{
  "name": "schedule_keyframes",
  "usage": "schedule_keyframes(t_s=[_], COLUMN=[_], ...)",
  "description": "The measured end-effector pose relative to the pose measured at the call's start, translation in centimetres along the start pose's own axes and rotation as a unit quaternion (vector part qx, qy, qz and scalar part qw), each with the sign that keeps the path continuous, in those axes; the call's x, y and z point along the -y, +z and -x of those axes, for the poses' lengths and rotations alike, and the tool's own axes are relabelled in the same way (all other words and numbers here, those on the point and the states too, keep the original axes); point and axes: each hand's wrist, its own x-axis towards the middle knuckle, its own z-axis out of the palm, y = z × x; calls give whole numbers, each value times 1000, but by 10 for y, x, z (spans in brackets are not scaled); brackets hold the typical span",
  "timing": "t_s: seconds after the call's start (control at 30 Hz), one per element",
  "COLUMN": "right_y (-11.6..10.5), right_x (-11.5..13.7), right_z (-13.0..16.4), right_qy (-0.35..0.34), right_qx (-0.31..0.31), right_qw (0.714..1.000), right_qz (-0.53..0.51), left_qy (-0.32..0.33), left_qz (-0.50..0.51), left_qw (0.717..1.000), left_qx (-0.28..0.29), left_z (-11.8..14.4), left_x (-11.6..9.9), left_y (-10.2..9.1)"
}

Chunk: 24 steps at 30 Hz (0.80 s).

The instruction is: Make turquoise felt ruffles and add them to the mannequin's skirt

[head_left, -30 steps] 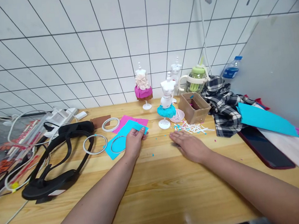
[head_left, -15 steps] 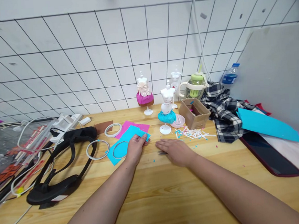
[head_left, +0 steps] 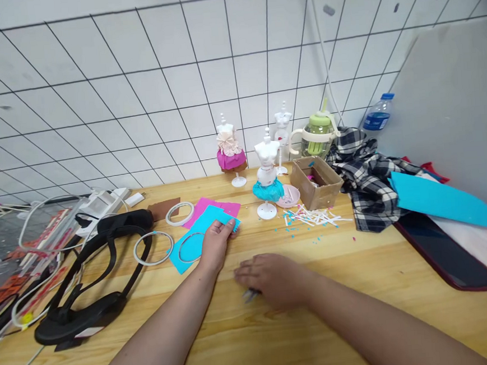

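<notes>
My left hand (head_left: pixel 216 242) is closed, its thumb and fingers gripping the edge of a bright blue sheet (head_left: pixel 189 247). A roll of narrow tape (head_left: pixel 191 259) lies on that sheet, partly hidden by the hand. Slightly blurred, my right hand (head_left: pixel 272 278) is low over the table to the right of the left one. From under its palm pokes a small grey pointed tool (head_left: pixel 249 295), whose kind I cannot make out. Beyond the hands stands a white mini mannequin (head_left: pixel 266 152) in a puffy blue skirt (head_left: pixel 268 190).
Paper strips and scraps (head_left: pixel 313 216) lie right of the mannequin, by a small box (head_left: pixel 317 182) and a pink dish (head_left: pixel 290 197). Two more mannequins stand behind. A black headset strap (head_left: pixel 107 272) is at left; a checked cloth (head_left: pixel 365 184) and phone (head_left: pixel 447 251) are right.
My right hand has moved left and nearer to me, carrying the grey tool. The blue specks between the hands no longer show there. My left hand stays at the blue sheet; the view has shifted slightly.
</notes>
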Motion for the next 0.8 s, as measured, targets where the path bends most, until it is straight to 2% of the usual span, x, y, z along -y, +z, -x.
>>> schedule_keyframes(t_s=[0.03, 0.07, 0.13, 0.27, 0.33, 0.4, 0.43, 0.47, 0.5, 0.53, 0.57, 0.6, 0.63, 0.7, 0.73, 0.77, 0.8], right_y=[-5, -11, -25, -46, -47, -41, -37, -33, -29, -26, -24, -24, -25, -31, -34, -36, -37], right_x=[-6, -14, -29, -38, -32, -26, -25, -26, -29, -34, -40, -46, -52, -58, -57, -55, -51], right_z=[4, 10, 23, 39, 40, 38, 37, 36, 35, 35, 36, 37, 38, 42, 44, 47, 48], right_qy=[45, 120, 266, 390, 403, 360, 332, 315, 314, 335, 366, 405, 438, 440, 422, 386, 349], right_qx=[11, 17, -2, -59, -79, -64, -31, 10, 40, 38, -6, -107, -223, -290, -290, -237, -157], right_qw=[999, 993, 962, 914, 911, 921, 910, 875, 822, 764, 716, 684, 665, 659, 650, 644, 641], right_qz=[-6, 6, 55, 89, 29, -133, -247, -367, -473, -550, -595, -597, -563, -537, -562, -617, -665], left_qy=[-3, -6, -15, -27, -23, -20, -20, -19, -19, -18, -17, -17, -17, -18, -20, -20, -21], left_qz=[1, 1, 0, -33, -56, -68, -70, -71, -73, -76, -81, -88, -95, -105, -107, -107, -105], left_qw=[1000, 1000, 1000, 998, 996, 995, 995, 995, 995, 995, 995, 994, 994, 993, 992, 992, 992], left_qx=[1, 3, 12, 53, 68, 71, 70, 68, 66, 64, 61, 60, 58, 57, 58, 60, 64], left_z=[0, 1, 4, 11, 15, 17, 18, 18, 18, 18, 18, 17, 17, 17, 16, 16, 16], left_x=[0, -1, -3, -8, -10, -10, -10, -10, -10, -10, -10, -10, -10, -9, -9, -8, -8], left_y=[0, 0, 2, 8, 12, 15, 15, 15, 15, 15, 14, 14, 13, 13, 12, 12, 12])
